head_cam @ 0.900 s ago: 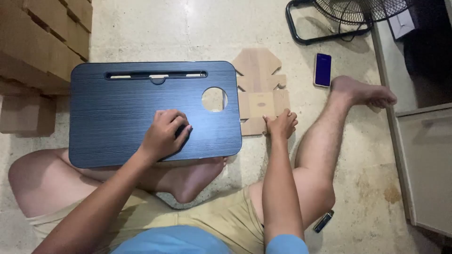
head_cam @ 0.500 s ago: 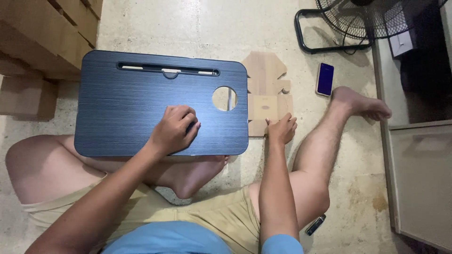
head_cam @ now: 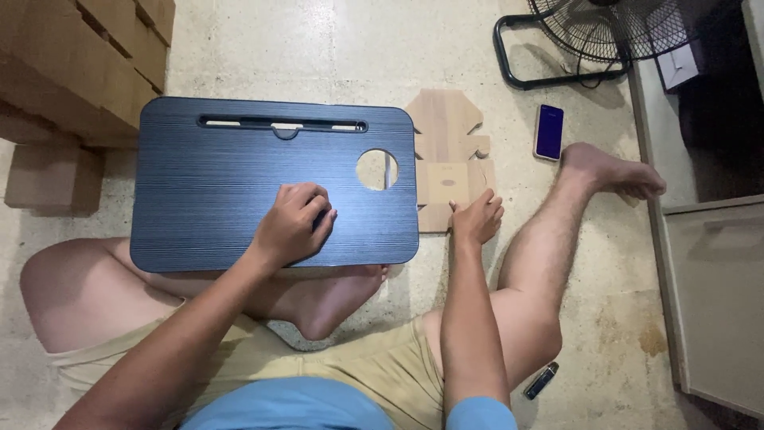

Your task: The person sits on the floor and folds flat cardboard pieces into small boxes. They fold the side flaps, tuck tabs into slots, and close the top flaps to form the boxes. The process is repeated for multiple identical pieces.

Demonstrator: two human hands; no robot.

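Your blue lap worktop sits on the floor. Just right of it lies the flat cardboard cutout. Your left hand rests curled on the worktop, steadying it, holding nothing visible. Your right hand presses loose, empty fingers on the cutout's near edge.

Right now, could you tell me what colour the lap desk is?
Dark blue with fine horizontal streaks, the lap desk shows best in the head view.

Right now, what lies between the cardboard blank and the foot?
In the head view, only the phone lies between the cardboard blank and the foot; the rest is bare floor.
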